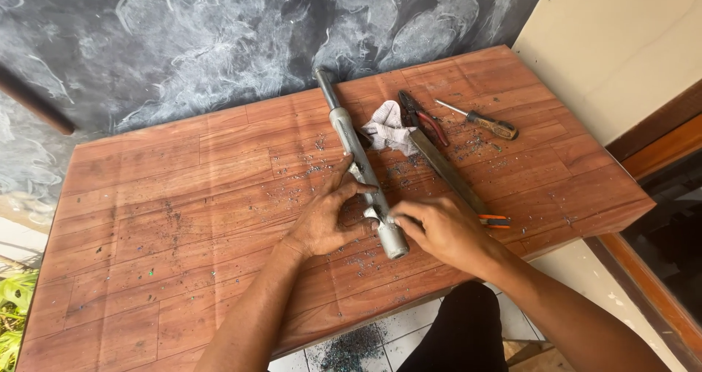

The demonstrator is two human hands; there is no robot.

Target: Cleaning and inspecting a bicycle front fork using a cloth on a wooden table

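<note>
From the head camera, a wooden table [183, 218] stood against a dark, smoky-looking wall [219, 36]. A long grey metal tube [358, 160] lay on the table, running from the back edge down toward the front edge, a bit right of the middle.

The left hand [325, 218] rested on the table just left of the tube. Its fingers were spread apart, and the pointing finger and thumb reached over and touched the tube's lower part. It pressed on the tube but did not wrap around it.

The right hand [442, 229] was on the other side, near the front edge. Its fingertips were pinched together on a small part at the side of the tube, close to the tube's lower end. I could not tell what the small part was.

A white rag [387, 127] lay crumpled just right of the tube, nearer the back edge. Pliers with red handles [423, 116] lay beside the rag. A screwdriver with a brown handle [488, 122] lay further right, toward the right back corner. A long flat file [450, 171] ran at a slant from the rag to behind the right hand, its orange handle end poking out there.

Tiny metal bits [322, 169] were sprinkled over the table around the tube.
</note>
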